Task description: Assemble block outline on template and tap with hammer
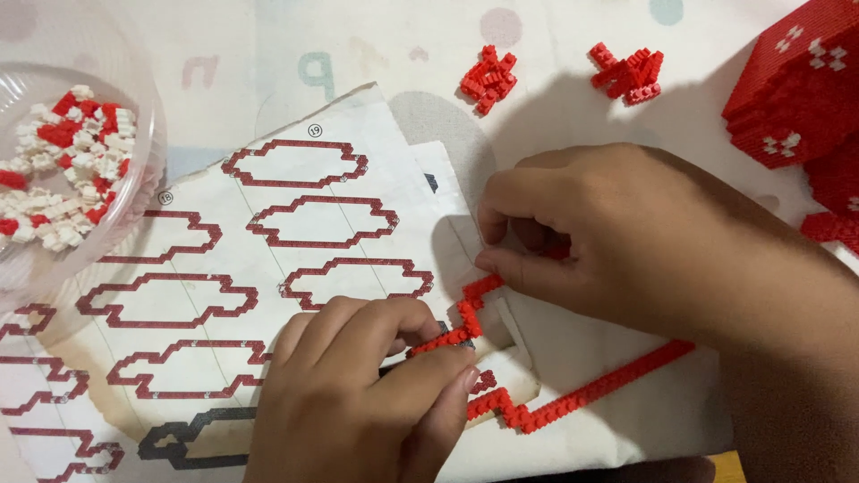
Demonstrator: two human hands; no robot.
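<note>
Head view: left hand (358, 394) pinches the red brick outline (573, 402) at its lower-left stepped run. Right hand (626, 241), fingers pressed together, nips its upper end. Outline lies on the instruction sheet (224, 233), long axis left-right, between both hands.

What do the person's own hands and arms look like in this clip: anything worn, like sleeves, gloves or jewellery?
Both are bare. The left hand and the right hand show no gloves, rings or wristband. The right forearm, running off the lower right corner, has no sleeve in view. Fingernails are short and unpainted. The left wrist is cut off by the bottom edge.
</note>
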